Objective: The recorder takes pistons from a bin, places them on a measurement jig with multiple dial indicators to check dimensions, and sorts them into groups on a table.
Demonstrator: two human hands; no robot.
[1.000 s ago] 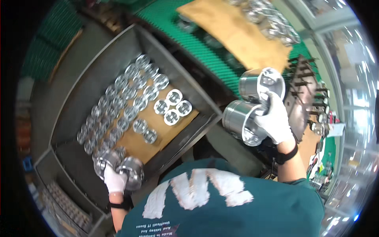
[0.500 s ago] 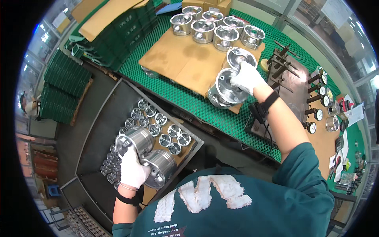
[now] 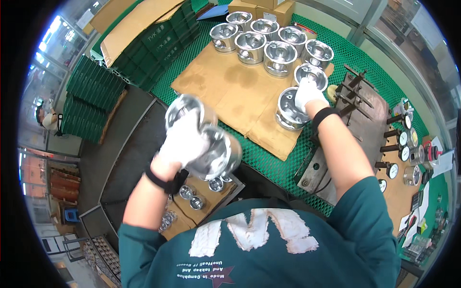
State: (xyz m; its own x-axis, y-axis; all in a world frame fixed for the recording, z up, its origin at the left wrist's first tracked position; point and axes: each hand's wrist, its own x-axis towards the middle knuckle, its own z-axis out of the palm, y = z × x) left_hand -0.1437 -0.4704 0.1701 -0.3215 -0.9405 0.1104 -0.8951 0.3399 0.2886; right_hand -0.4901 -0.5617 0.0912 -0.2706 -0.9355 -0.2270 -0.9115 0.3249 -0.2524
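My left hand [image 3: 185, 141], in a white glove, grips two shiny metal pistons [image 3: 211, 139] held up in the air over the bench's near edge. My right hand [image 3: 307, 93], also gloved, rests on two pistons [image 3: 295, 98] standing on a brown cardboard sheet [image 3: 225, 91]. Beyond it several more pistons [image 3: 261, 41] stand in rows on the same cardboard. The cardboard lies on a green grid mat [image 3: 283, 165].
A dark tray with small pistons [image 3: 201, 192] on cardboard sits low on my left. A metal gauge fixture [image 3: 355, 125] with dial gauges [image 3: 396, 153] stands at the right. Green crates [image 3: 93, 93] are stacked at left, and cardboard boxes [image 3: 266, 7] at the far edge.
My left hand has lifted its two pistons from the low tray up toward the bench. My right hand has set its two pistons down on the cardboard beside the rows.
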